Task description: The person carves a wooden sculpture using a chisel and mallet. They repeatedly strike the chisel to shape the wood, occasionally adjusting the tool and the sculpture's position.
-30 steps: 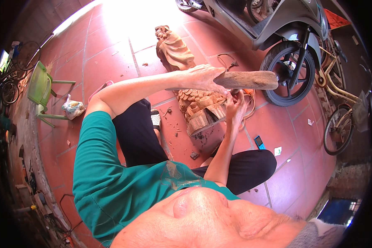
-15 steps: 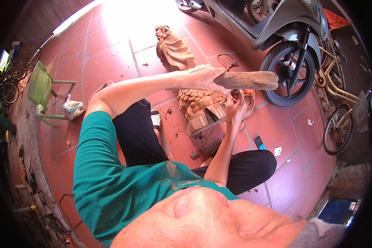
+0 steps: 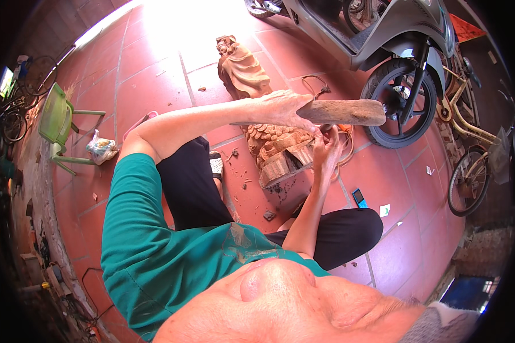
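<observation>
A carved wooden statue (image 3: 243,70) of a robed figure lies on the floor before me, its detailed lower part (image 3: 277,146) nearest my legs. Across it, my left hand (image 3: 286,108) grips a long, flat wooden plank (image 3: 349,112) that juts out to the right. Below the plank, my right hand (image 3: 327,150) is closed, its fingertips meeting those of my left hand. A small dark thing shows between these fingers, too hidden to name. The left arm covers the middle of the statue.
A grey scooter (image 3: 403,68) stands at the upper right, with a bicycle (image 3: 469,177) beyond it. At left are a green chair (image 3: 56,117) and a plastic bag (image 3: 102,148). A blue phone (image 3: 359,198) and wood chips lie on the red tiles (image 3: 395,171). A cable (image 3: 344,157) loops beside the statue.
</observation>
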Demonstrator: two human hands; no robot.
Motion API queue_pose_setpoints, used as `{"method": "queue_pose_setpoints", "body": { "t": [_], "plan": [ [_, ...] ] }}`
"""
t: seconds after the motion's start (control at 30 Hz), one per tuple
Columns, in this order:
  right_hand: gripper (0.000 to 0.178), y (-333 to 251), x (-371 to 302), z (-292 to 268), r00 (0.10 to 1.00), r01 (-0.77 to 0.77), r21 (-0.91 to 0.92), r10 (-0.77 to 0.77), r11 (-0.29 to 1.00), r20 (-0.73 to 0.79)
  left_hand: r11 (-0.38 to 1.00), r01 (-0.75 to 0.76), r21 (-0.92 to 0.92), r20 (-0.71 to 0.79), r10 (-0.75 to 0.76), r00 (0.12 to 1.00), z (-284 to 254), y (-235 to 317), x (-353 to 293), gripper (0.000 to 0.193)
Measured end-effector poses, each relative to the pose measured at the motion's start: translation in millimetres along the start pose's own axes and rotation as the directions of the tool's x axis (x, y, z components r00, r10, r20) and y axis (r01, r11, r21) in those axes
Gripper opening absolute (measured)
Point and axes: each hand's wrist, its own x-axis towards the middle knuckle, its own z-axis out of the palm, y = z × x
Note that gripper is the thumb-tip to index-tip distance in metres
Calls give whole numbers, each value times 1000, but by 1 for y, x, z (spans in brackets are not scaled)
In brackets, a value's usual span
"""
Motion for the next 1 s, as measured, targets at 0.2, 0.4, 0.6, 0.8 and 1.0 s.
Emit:
{"method": "queue_pose_setpoints", "body": {
  "t": [0.2, 0.4, 0.6, 0.8, 1.0],
  "plan": [
    [21, -2, 0, -1, 1000, 16, -21, -16, 1000, -7, 1000, 1, -11, 0, -1, 1000, 0, 1, 0, 71],
    [21, 1, 0, 0, 1000, 19, -22, -19, 1000, -1, 1000, 1, -6, -5, -1, 1000, 0, 1, -1, 72],
    [22, -2, 0, -1, 1000, -25, -18, 26, 1000, 15, 1000, -19, -5, -10, 19, 1000, -1, 2, -2, 71],
    [22, 0, 1, -1, 1000, -18, -12, 18, 1000, 16, 1000, 8, -2, 10, -8, 1000, -1, 4, -1, 71],
    [22, -2, -1, -1, 1000, 15, -31, -16, 999, -13, 1000, -6, -16, -4, 6, 1000, 0, 2, -2, 70]
  ]
}}
